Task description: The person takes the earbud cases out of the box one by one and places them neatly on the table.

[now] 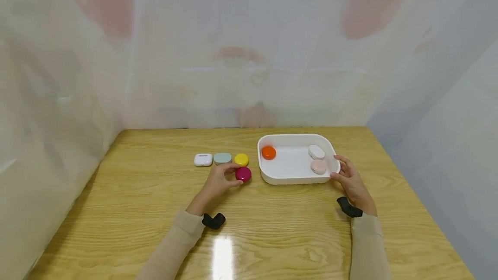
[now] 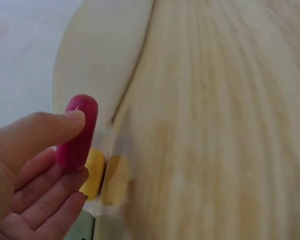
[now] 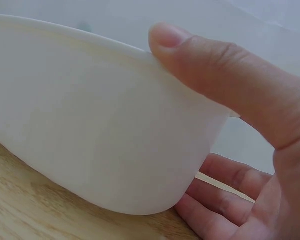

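Note:
My left hand (image 1: 218,181) pinches a round, glossy magenta earbud case (image 1: 243,174) between thumb and fingers. In the left wrist view that magenta case (image 2: 79,134) stands on edge, the thumb on its face and fingertips behind it. Just beyond it lies a round yellow case (image 1: 241,160), with a pale green case (image 1: 223,158) and a white earbud case (image 1: 203,160) in a row to its left. My right hand (image 1: 351,182) grips the right end of a white plastic box (image 1: 289,180). In the right wrist view the thumb lies over the box's rim (image 3: 135,52), fingers around its corner.
Inside the box, an orange round case (image 1: 268,152) sits at the left, with a white oval case (image 1: 316,151) and a pale pink case (image 1: 318,167) at the right. The wooden table (image 1: 280,232) meets hanging patterned sheets (image 1: 175,98) at its back and sides.

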### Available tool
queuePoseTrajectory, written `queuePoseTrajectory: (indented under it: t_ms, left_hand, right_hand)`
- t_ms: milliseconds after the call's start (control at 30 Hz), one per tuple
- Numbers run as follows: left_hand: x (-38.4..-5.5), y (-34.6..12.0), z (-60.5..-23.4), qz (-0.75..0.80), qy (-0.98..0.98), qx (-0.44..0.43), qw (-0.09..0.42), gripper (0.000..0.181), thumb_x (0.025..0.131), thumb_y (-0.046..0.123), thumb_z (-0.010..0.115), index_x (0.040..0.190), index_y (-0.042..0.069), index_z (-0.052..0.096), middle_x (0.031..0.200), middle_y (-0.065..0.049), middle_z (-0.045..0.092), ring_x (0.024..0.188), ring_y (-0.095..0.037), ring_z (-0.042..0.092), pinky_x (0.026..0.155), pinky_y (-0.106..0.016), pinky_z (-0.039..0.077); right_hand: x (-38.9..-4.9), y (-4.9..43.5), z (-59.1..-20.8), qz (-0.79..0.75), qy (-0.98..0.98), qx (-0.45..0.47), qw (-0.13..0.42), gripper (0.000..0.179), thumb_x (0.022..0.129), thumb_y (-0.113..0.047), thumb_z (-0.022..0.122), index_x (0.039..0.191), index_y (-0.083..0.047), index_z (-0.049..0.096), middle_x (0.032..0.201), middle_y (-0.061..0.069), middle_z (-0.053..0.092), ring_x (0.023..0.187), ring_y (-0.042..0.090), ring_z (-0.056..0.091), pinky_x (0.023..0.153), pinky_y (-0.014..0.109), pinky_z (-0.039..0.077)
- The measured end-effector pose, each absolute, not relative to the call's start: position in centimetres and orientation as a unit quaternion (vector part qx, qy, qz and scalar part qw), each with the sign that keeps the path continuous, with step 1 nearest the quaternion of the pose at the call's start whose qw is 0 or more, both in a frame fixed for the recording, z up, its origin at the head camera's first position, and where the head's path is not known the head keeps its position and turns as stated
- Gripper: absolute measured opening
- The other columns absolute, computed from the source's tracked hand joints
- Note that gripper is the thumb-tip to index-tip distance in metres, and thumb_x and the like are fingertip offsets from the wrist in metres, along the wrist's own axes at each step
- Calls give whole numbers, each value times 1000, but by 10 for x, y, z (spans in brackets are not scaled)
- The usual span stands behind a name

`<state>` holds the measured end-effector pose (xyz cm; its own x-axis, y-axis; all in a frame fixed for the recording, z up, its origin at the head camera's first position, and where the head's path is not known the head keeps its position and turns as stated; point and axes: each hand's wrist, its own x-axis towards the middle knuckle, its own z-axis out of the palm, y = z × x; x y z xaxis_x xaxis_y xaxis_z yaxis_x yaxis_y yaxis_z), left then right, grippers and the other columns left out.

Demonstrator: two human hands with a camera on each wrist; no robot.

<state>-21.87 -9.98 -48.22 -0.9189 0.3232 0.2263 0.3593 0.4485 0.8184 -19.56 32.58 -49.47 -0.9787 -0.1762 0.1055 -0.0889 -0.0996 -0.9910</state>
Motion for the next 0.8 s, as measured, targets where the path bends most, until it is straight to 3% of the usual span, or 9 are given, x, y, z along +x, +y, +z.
queuePoseTrajectory:
  t_ms: [267,633,800]
  left_hand:
    - [-218,-101,-489,-473,-862,-179,20,43,73,3,82,113,-3,67,114,-20,70,103,-31,69,90,-39,57]
    - [-216,-97,-488,-452,-877,-161,10,43,73,4,82,113,1,69,116,-17,70,111,-29,65,99,-43,53]
    - [-216,-98,-489,-452,-877,-165,10,43,72,2,81,113,0,68,115,-17,71,108,-29,66,95,-43,54]
  right_hand:
    - [-197,328,-497,-727,680,-95,29,59,95,-5,57,147,-8,29,133,-6,45,111,-3,58,84,10,53]
    - [-197,327,-495,-741,663,-104,23,57,94,-2,57,145,-10,33,129,-5,48,110,-2,58,83,10,54]
    - [-197,325,-494,-750,653,-106,16,54,93,-1,59,142,-12,37,126,-6,51,107,0,59,82,10,54]
